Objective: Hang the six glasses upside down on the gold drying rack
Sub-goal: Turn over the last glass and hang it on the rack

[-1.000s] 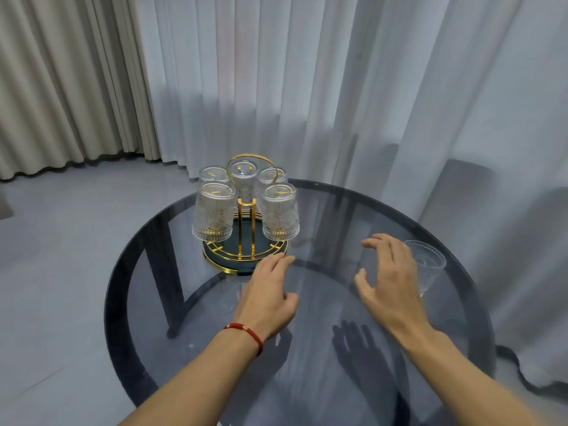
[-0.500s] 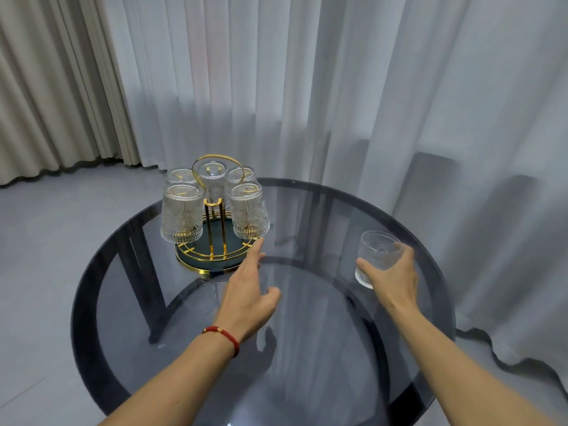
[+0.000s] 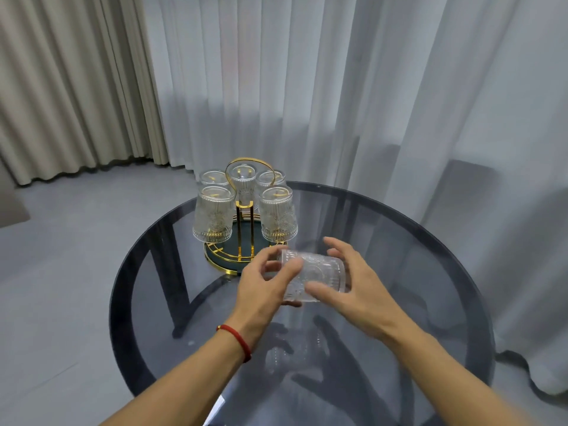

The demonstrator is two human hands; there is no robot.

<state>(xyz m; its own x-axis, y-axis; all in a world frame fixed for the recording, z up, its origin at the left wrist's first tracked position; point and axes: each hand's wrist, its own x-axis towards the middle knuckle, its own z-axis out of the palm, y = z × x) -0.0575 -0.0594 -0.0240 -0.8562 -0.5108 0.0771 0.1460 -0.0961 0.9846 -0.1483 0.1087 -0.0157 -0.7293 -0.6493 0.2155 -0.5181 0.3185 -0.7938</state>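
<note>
The gold drying rack (image 3: pixel 245 233) stands on a dark round base at the table's far left, with several ribbed clear glasses hanging upside down on it, such as the front left one (image 3: pixel 213 215) and the front right one (image 3: pixel 278 215). One more ribbed glass (image 3: pixel 316 276) lies sideways in the air just in front of the rack's base. My left hand (image 3: pixel 266 292) grips its left end and my right hand (image 3: pixel 353 287) holds its right end, thumb across the front. The glass is blurred by motion.
The round smoked-glass table (image 3: pixel 430 287) carries only the rack. Sheer white curtains (image 3: pixel 338 87) hang close behind and to the right. Beige curtains (image 3: pixel 61 87) and grey floor (image 3: pixel 61 256) lie to the left.
My right hand has carried the glass from the table's right side to the middle, tipped it sideways, and my left hand has come off the rack's base to take hold of it too.
</note>
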